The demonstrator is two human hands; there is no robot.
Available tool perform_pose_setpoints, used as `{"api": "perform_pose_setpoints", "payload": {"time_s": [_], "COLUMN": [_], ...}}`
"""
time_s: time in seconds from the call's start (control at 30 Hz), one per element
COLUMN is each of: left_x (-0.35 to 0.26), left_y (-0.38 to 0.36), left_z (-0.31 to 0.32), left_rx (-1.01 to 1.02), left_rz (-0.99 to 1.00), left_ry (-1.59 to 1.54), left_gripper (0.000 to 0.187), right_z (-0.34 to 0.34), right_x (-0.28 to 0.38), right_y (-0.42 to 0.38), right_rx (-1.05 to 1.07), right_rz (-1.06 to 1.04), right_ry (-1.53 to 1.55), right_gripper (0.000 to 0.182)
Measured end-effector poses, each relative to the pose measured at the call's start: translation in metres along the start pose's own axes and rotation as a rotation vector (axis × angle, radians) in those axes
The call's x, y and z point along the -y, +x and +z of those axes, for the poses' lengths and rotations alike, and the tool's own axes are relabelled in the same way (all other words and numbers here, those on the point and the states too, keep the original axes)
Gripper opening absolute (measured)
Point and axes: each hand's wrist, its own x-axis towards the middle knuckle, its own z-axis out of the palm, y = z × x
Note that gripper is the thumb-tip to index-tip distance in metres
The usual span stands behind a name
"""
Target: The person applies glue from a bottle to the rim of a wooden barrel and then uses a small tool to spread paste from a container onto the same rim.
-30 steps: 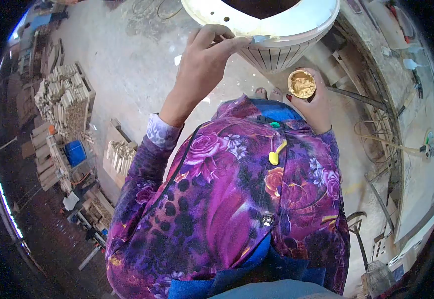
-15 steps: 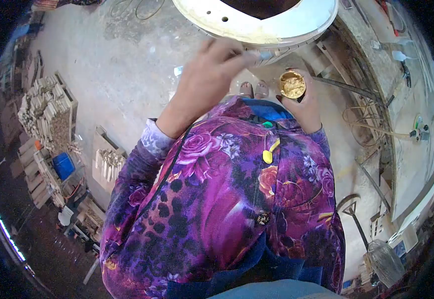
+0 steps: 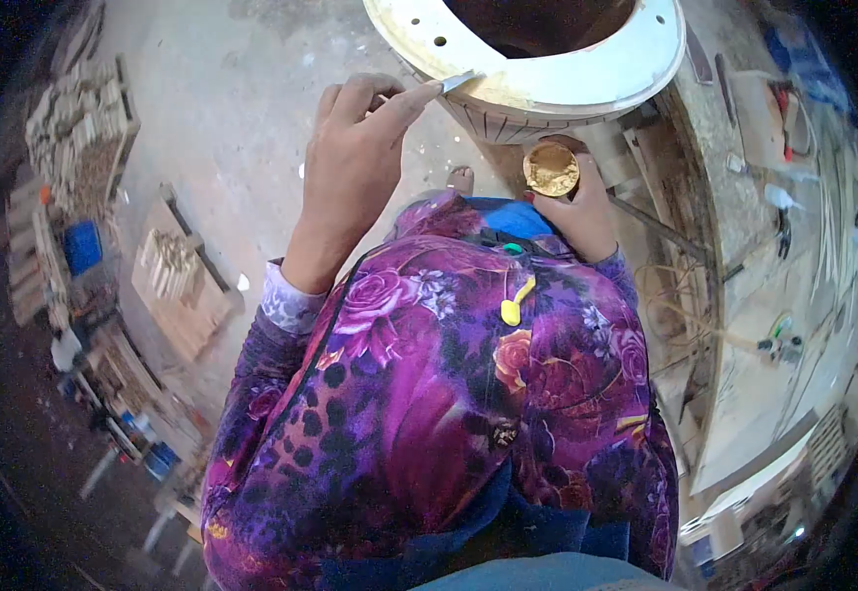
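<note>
My left hand [image 3: 360, 138] pinches a small putty knife [image 3: 457, 81], its blade lying at the near-left edge of a white oval ring [image 3: 586, 81]. The ring has a big opening, several small round holes and yellowish smears along its near rim; slatted sides show under it. Wrapped around a round tub [image 3: 553, 184] is my right hand [image 3: 591, 212], just below the ring. Thick yellow-tan paste sits inside the tub, which is tilted toward me. The knife's handle is mostly hidden by my fingers.
Stacked wood strips [image 3: 79, 128] stand at far left, near a blue bin [image 3: 82, 246]. A board with wood pieces [image 3: 178, 271] lies on the floor. Along the right runs a workbench [image 3: 754, 414] with a hose, tools and a bottle [image 3: 781, 197]. My foot [image 3: 460, 180] is below the ring.
My left hand, blurred before near the ring's underside, has shifted left and up, with the knife blade now at the rim. The tub in my right hand appears slightly further left.
</note>
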Motion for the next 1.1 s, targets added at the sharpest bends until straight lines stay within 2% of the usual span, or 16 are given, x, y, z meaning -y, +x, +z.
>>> {"api": "perform_pose_setpoints", "payload": {"time_s": [0.07,0.13,0.17,0.2,0.27,0.33,0.4,0.43,0.53,0.67,0.7,0.8,0.87,0.93,1.0,1.1], "left_x": [-0.019,-0.052,-0.069,-0.075,-0.085,-0.093,-0.086,-0.081,-0.085,-0.122,-0.118,-0.089,-0.072,-0.081,-0.101,-0.086], "left_y": [-0.008,-0.015,-0.015,-0.016,-0.018,-0.019,-0.018,-0.015,-0.019,-0.019,-0.018,-0.011,-0.010,-0.011,-0.010,-0.003], "left_z": [0.015,0.024,0.027,0.027,0.027,0.027,0.026,0.024,0.039,0.040,0.039,0.029,0.030,0.043,0.039,0.030], "left_rx": [-0.049,-0.066,-0.081,-0.083,0.047,0.050,-0.105,-0.175,-0.214,0.023,0.020,-0.177,-0.198,-0.144,0.013,0.073], "left_rz": [-0.045,-0.069,-0.151,-0.177,-0.247,-0.272,-0.360,-0.348,-0.322,-0.268,-0.266,-0.301,-0.334,-0.275,-0.192,-0.139], "left_ry": [0.124,0.049,0.063,0.086,-0.065,-0.118,0.005,0.133,0.275,0.010,0.013,0.093,0.239,0.238,0.040,-0.106], "left_gripper": [0.034,0.042,0.032,0.032,0.030,0.027,0.026,0.026,0.026,0.025,0.025,0.025,0.026,0.034,0.038,0.038], "right_z": [-0.023,-0.041,-0.048,-0.054,-0.065,-0.076,-0.081,-0.083,-0.087,-0.094,-0.095,-0.098,-0.101,-0.102,-0.102,-0.100], "right_x": [-0.012,-0.028,-0.038,-0.046,-0.051,-0.051,-0.057,-0.057,-0.062,-0.060,-0.060,-0.059,-0.050,-0.051,-0.047,-0.037], "right_y": [0.002,0.011,0.014,0.017,0.019,0.022,0.026,0.027,0.032,0.035,0.035,0.031,0.027,0.024,0.021,0.019], "right_rx": [0.056,0.104,0.116,0.129,0.198,0.247,0.310,0.334,0.386,0.442,0.441,0.384,0.389,0.368,0.340,0.236], "right_rz": [-0.007,-0.017,-0.076,-0.133,-0.127,-0.120,-0.141,-0.149,-0.185,-0.152,-0.157,-0.172,-0.144,-0.155,-0.162,-0.160], "right_ry": [-0.019,-0.027,-0.038,-0.047,-0.019,-0.011,-0.016,-0.006,0.028,0.098,0.099,0.070,0.131,0.133,0.131,0.091], "right_gripper": [0.051,0.050,0.050,0.049,0.048,0.048,0.049,0.051,0.056,0.061,0.061,0.060,0.057,0.058,0.059,0.061]}}
